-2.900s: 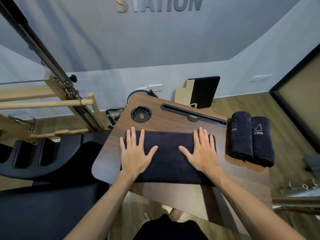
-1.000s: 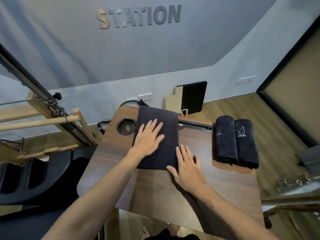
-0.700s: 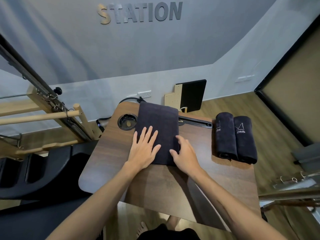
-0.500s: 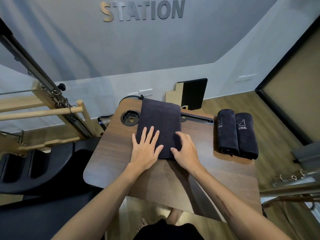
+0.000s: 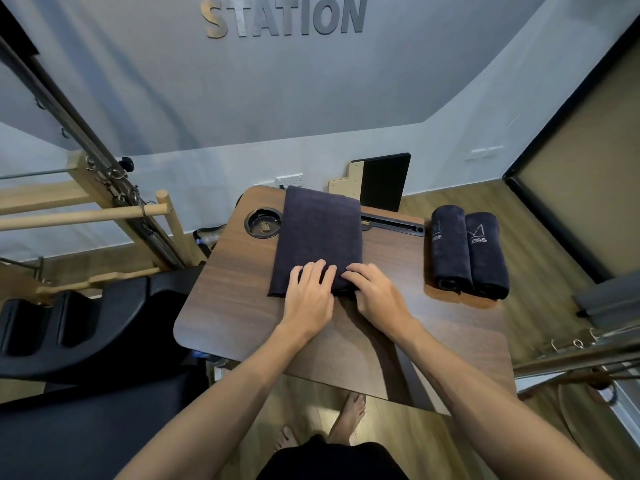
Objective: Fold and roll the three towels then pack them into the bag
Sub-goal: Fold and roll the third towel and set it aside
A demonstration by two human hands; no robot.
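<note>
Reading "STATION" (image 5: 284,17) on wall. Dark folded towel (image 5: 318,233) lies lengthwise on table (image 5: 235,306); left hand (image 5: 308,299) and right hand (image 5: 374,296) curl over its near edge. Two rolled towels (image 5: 467,251), white lettering, right.

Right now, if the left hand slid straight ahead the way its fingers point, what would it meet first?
The left hand already grips the folded towel's near edge; straight ahead lies only more towel, then probably the table's far rim.

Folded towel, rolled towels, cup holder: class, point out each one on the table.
folded towel (image 5: 320,237), head view, middle of its flat top.
rolled towels (image 5: 450,247), head view, left roll's side.
cup holder (image 5: 264,223), head view, its recessed middle.
</note>
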